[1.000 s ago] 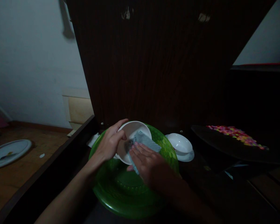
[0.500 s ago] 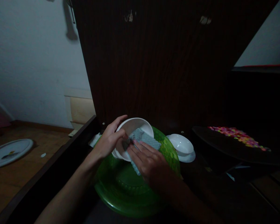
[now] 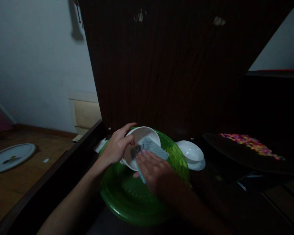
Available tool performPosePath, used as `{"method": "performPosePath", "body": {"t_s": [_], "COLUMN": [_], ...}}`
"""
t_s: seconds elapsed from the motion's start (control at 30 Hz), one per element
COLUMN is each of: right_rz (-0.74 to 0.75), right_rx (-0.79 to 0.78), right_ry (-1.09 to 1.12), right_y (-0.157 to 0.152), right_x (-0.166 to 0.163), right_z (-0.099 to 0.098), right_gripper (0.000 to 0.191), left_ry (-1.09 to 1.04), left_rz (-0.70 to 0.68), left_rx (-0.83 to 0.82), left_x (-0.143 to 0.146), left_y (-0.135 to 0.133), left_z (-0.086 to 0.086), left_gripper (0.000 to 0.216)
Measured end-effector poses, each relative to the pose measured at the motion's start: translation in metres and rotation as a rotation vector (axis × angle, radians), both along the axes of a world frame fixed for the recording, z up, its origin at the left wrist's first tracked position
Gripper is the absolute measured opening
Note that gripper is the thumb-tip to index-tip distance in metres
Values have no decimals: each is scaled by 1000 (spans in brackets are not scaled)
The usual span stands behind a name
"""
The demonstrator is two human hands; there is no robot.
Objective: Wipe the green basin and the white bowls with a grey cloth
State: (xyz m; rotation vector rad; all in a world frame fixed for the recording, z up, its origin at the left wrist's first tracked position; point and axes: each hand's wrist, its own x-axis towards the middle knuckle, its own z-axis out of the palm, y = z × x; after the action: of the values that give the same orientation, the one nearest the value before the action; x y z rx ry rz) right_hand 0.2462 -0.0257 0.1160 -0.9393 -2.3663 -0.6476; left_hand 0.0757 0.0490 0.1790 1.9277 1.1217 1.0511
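Observation:
My left hand (image 3: 117,146) grips the left rim of a white bowl (image 3: 143,134), tilted toward me above a large green plastic basin (image 3: 127,195). My right hand (image 3: 155,169) presses a grey-blue cloth (image 3: 153,148) into the bowl, fingers flat on the cloth and thumb under it. Both hands are over the far half of the basin.
White bowls stacked on a saucer (image 3: 192,153) sit just right of the basin. A dark tray with colourful bits (image 3: 250,142) lies at the right. Behind stands a dark wooden panel (image 3: 166,65). A white round plate (image 3: 11,156) lies on the wooden floor at the left.
My right hand and the cloth have shifted slightly back and forth inside the bowl. The bowl stays held in my left hand, dipping a little lower than half a second ago.

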Motion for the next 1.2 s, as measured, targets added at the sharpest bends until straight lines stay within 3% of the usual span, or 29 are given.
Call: {"method": "performPosePath", "body": {"t_s": [0.23, 0.43, 0.57, 0.73, 0.8, 0.97, 1.2], "right_rz": [-40, -32, -53, 3, 30, -73, -10], "right_rx": [-182, 8, 103, 60, 52, 139, 41], "right_ry": [412, 129, -38, -150, -175, -151, -12], "right_y": [-9, -4, 3, 11, 13, 12, 8], "right_x": [-29, -17, -2, 17, 21, 18, 0], "right_z": [3, 4, 7, 13, 13, 9, 2], "right_gripper": [32, 39, 34, 27, 26, 29, 34], "left_ry": [-143, -248, -281, -243, -200, -159, -99], "left_rz": [90, 21, -49, -124, -126, -81, -68], "left_rx": [89, -8, -145, -266, -253, -94, 5], "left_x": [13, 9, 4, -3, -5, -6, -2], "left_y": [-13, -8, 6, 12, 10, 7, 9], "left_z": [-8, -7, -8, -5, -2, -1, -5], "left_gripper": [70, 72, 46, 21, 17, 13, 13]}}
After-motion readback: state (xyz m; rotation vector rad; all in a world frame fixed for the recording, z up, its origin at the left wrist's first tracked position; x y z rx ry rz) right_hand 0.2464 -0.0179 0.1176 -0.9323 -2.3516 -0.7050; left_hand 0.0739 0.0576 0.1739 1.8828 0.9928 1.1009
